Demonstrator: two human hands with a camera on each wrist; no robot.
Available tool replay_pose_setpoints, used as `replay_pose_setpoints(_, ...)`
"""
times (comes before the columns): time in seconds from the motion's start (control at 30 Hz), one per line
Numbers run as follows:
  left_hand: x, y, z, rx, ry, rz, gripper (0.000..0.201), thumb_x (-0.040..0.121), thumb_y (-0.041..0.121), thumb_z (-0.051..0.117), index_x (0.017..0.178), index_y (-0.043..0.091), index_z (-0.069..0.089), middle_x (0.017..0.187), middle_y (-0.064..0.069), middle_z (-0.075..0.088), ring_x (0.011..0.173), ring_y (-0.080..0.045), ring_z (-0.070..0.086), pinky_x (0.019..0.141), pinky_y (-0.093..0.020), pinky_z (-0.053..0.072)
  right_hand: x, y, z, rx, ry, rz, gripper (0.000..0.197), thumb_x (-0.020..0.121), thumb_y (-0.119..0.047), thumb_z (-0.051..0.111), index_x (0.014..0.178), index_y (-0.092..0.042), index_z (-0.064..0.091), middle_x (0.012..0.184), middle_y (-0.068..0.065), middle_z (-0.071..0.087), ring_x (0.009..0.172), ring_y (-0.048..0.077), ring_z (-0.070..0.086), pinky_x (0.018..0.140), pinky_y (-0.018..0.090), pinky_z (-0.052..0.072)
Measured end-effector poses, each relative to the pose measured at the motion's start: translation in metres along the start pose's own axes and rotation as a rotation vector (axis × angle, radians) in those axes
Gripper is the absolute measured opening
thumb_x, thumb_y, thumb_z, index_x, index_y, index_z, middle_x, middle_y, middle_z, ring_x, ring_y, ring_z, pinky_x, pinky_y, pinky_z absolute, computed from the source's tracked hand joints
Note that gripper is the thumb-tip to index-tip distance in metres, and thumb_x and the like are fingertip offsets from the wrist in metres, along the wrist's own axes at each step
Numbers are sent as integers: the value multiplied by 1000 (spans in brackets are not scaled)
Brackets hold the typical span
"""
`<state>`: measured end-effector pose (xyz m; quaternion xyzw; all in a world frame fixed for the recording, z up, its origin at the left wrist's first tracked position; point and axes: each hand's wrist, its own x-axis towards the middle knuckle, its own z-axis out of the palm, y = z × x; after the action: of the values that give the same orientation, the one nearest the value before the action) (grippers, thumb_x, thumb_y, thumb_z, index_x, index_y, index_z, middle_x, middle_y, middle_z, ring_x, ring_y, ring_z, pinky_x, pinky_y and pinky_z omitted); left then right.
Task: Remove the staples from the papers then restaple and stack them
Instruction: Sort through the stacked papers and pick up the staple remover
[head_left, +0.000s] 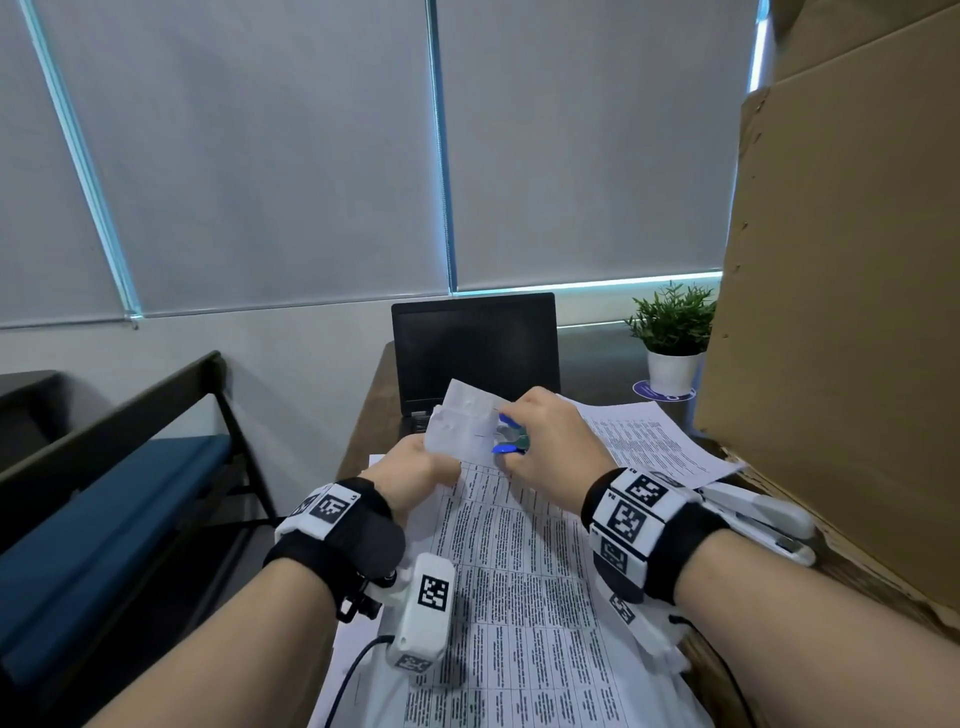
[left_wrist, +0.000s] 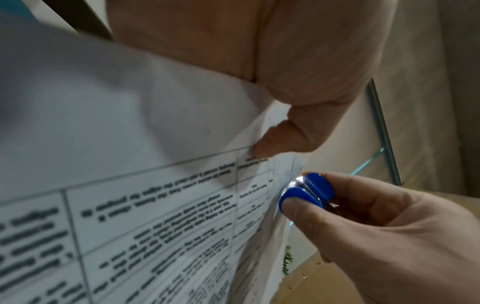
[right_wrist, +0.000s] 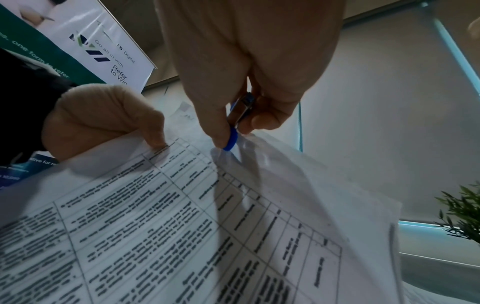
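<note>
The printed papers (head_left: 519, 571) are lying nearest on the table (head_left: 374, 405), their far corner lifted. Left of that corner, the left hand (head_left: 410, 467) is pinching it; right of it, the right hand (head_left: 550, 447) is squeezing a blue staple remover (head_left: 508, 440) against it.

The small black print on the white printed paper sheets (head_left: 524, 582) is too blurry to read in every view. The lifted corner of the sheets hides the metal teeth of the blue-handled staple remover (head_left: 509, 440) — no staple can be made out there. The right hand (head_left: 550, 441) covers most of that tool. The right wrist band hides part of the white plastic stapler (head_left: 763, 514) on the right. The paper blocks the keyboard of the black laptop (head_left: 475, 348) at the far side. The brown cardboard box (head_left: 841, 291) is cut off by the picture's top and right edges — its full shape cannot be told.
</note>
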<state>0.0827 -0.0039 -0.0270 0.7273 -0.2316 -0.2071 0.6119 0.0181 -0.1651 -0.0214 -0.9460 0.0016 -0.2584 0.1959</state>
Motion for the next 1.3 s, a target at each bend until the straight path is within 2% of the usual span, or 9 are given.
replay_pose_setpoints(0.07, 1, 1, 1, 14, 4, -6, 39, 55, -1, 53, 91, -6, 66, 83, -19, 68, 78, -31, 65, 70, -35, 54, -1, -1, -1, -27, -10, 1, 24, 85, -21, 68, 107, -11, 64, 106, 1, 49, 94, 21, 55, 81, 32, 48)
replay_pose_setpoints(0.17, 2, 1, 5, 34, 25, 45, 27, 76, 2, 67, 102, -5, 68, 92, -21, 71, 81, -29, 66, 77, -36, 54, -1, -1, -2, -71, -17, -9, 24, 88, -22, 66, 109, -11, 63, 107, 2, 49, 94, 21, 54, 78, 30, 46)
replay_pose_setpoints(0.23, 3, 2, 7, 55, 47, 70, 19, 89, 7, 63, 103, -3, 69, 93, -19, 72, 81, -27, 67, 79, -37, 54, -2, -3, -2, -109, -11, -10, 23, 90, -21, 63, 111, -10, 62, 110, 4, 49, 95, 22, 54, 76, 30, 46)
replay_pose_setpoints(0.37, 4, 4, 7, 98, 65, 86, 21, 94, 13, 59, 105, -2, 68, 102, -22, 71, 88, -31, 69, 87, -42, 53, -1, -5, -4, -194, 8, -16, 22, 92, -19, 60, 112, -9, 60, 111, 6, 48, 99, 24, 53, 79, 34, 48)
replay_pose_setpoints(0.53, 5, 7, 6, 133, 56, 65, 20, 92, 14, 61, 102, -1, 69, 98, -19, 73, 96, -38, 68, 93, -49, 53, -2, -5, -6, -243, 9, -53, 20, 93, -18, 59, 112, -10, 58, 109, 5, 48, 98, 23, 52, 73, 29, 40)
replay_pose_setpoints(0.7, 6, 18, 10, 167, 66, 82, 24, 93, 19, 62, 111, 3, 68, 103, -14, 73, 100, -28, 68, 94, -38, 52, -5, -5, -3, -267, 14, -89, 18, 93, -18, 58, 110, -10, 58, 107, 5, 48, 99, 22, 51, 71, 27, 35)
replay_pose_setpoints(0.87, 7, 19, 9, 219, 52, 58, 24, 98, 22, 55, 106, 2, 66, 101, -19, 72, 97, -34, 69, 97, -49, 50, -8, -5, -1, -227, 4, -43, 20, 93, -17, 60, 112, -11, 56, 109, 4, 48, 100, 21, 51, 71, 27, 37)
replay_pose_setpoints(1.0, 5, 15, 9, 177, 52, 69, 24, 98, 17, 54, 108, -1, 66, 104, -23, 71, 100, -38, 67, 98, -53, 49, -11, -6, 3, -248, 33, -47, 18, 92, -14, 61, 108, -12, 55, 107, 3, 47, 88, 17, 45, 68, 26, 34)
replay_pose_setpoints(1.3, 2, 16, 10, 106, 44, 81, 22, 99, 14, 53, 107, -2, 66, 103, -22, 71, 96, -36, 68, 94, -49, 52, -14, -7, 7, -46, 99, 53, 39, 88, -13, 59, 126, -20, 55, 111, 0, 53, 103, 20, 53, 81, 24, 39)
